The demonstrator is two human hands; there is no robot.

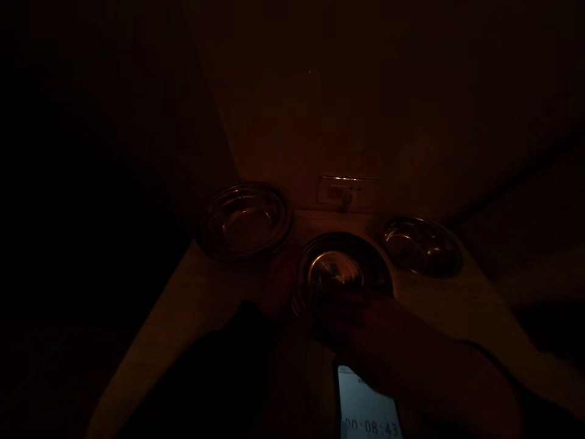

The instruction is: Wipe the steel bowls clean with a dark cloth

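The scene is very dark. In the middle of the table stands a shiny metal bowl [369,256], and both hands are at it. My left hand [280,280] is beside its left rim, its fingers lost in shadow; I cannot tell whether it touches the rim. Over the bowl's near side reaches my right hand [350,310], covering part of the rim and the inside. Darkness hides its fingers and anything they may hold. Whatever lies in the bowl cannot be made out.
A wider metal dish [249,228] stands at the back left, and another metal bowl [423,247] at the back right. Below my right forearm lies a lit phone [363,402] showing a timer. A socket plate [340,192] is on the wall behind the wooden table [183,305].
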